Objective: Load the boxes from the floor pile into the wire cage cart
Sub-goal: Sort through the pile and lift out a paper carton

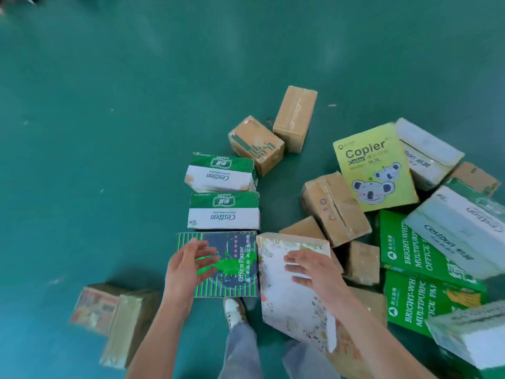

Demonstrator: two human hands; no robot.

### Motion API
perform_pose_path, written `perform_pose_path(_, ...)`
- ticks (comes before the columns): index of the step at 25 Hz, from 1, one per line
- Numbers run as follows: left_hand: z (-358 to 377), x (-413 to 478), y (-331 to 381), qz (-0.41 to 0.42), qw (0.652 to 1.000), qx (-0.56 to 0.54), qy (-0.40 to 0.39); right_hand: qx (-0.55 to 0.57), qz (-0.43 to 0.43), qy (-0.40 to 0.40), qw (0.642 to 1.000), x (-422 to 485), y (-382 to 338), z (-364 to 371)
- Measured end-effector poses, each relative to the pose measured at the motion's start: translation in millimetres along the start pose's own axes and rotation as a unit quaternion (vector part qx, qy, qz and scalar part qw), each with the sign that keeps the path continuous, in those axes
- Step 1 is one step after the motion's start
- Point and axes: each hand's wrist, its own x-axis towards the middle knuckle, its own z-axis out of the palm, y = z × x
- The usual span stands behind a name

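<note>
Green-striped box (237, 277) beneath spread left hand (185, 269)

Smooth green floor (109, 132); plain cardboard box (295, 119), its tape seemingly glossy.

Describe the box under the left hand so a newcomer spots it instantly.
On the green floor, three boxes line up left of the jumbled pile. Nearest the person, under the left hand, lies the Office Paper box: dark, green-striped, with a bright green splash, unlike the two green-and-white Cestbon boxes beyond.
</note>
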Motion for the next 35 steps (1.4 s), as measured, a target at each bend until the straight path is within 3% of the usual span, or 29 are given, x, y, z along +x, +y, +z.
perform_pose_path(4, -47, 63, -56, -0.072, 0.997, -0.026, 0.014, -0.069, 0.044, -0.002, 0.997, 50, 28, 62)
perform_pose_path(12, -113, 248, -235, -0.254, 0.967, 0.027, 0.013, -0.137, 0.217, 0.085, 0.963, 226, 180, 155)
perform_pose_path(15, -136, 322, -287, -0.248, 0.964, 0.085, 0.041, -0.161, 0.245, 0.096, 0.951, 284, 227, 178)
perform_pose_path(19, -156, 419, -342, -0.175, 0.945, 0.268, 0.066, -0.274, 0.218, 0.085, 0.933, 361, 276, 197)
perform_pose_path(25, -164, 505, -374, -0.08, 0.896, 0.426, 0.099, -0.302, 0.188, 0.207, 0.911, 434, 305, 190)
perform_pose_path(35, -189, 549, -406, -0.149, 0.895, 0.42, 0.032, -0.296, 0.238, 0.276, 0.883, 467, 325, 184)
